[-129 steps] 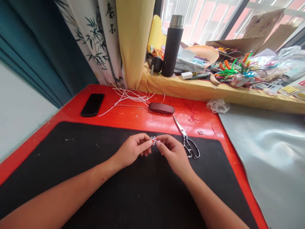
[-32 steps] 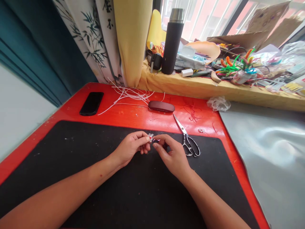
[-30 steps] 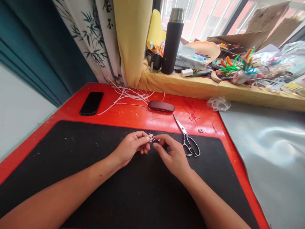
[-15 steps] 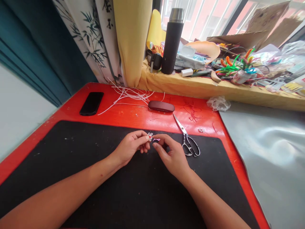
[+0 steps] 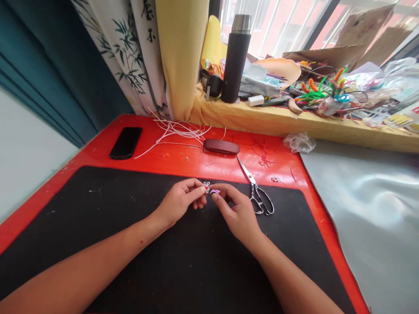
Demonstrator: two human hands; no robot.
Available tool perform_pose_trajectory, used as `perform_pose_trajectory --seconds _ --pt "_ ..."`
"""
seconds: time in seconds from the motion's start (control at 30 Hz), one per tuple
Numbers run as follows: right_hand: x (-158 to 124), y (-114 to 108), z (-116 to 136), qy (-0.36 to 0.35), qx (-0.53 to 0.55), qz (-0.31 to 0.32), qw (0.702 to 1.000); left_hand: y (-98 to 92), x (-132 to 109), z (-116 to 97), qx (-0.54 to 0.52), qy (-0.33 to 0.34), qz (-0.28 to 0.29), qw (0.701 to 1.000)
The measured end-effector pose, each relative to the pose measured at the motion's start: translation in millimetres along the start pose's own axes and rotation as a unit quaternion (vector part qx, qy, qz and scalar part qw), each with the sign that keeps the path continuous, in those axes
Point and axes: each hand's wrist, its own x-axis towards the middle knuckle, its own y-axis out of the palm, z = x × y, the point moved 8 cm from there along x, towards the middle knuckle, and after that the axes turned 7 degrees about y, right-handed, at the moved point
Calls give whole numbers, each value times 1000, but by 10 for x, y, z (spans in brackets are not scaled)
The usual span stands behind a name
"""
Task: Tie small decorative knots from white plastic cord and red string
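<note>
Above the black mat (image 5: 183, 270), my left hand (image 5: 185, 198) pinches a small white flower-shaped knot (image 5: 206, 186) with red at its middle. Thumb and forefinger are closed on its lower left side. Close by on the right, my right hand (image 5: 234, 209) has its thumb and forefinger round a small pink piece (image 5: 214, 192), whose exact kind is too small to tell. The two hands are a short gap apart. Just right of my right hand lie metal scissors (image 5: 258, 194), their blades pointing to the far left.
A dark phone (image 5: 126, 143), white cords (image 5: 176, 131), a maroon case (image 5: 221, 146) and red thread scraps (image 5: 263, 155) lie on the red table (image 5: 157, 163). A black thermos (image 5: 236, 61) stands on the cluttered sill. A grey sheet (image 5: 366, 209) covers the right side.
My right thumb and forefinger have come together at the pink piece, which now shows more clearly. My left hand keeps its pinch on the flower knot, almost unmoved.
</note>
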Motion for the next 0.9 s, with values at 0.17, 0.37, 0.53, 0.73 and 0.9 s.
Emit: perform_pose_trajectory --seconds 0.17,0.37,0.53,0.73,0.9 --pt "12 6 -55 30 44 6 999 26 -11 -57 24 21 4 999" --pt "22 25 -131 65 86 13 994 63 -35 -104 58 38 23 997" --pt "26 42 -141 71 94 18 993 90 -73 -80 72 39 36 996" --pt "34 40 -136 87 105 27 990 106 -82 -79 81 42 41 995" --pt "47 50 -157 124 150 49 980 63 -73 -173 68 84 4 994"
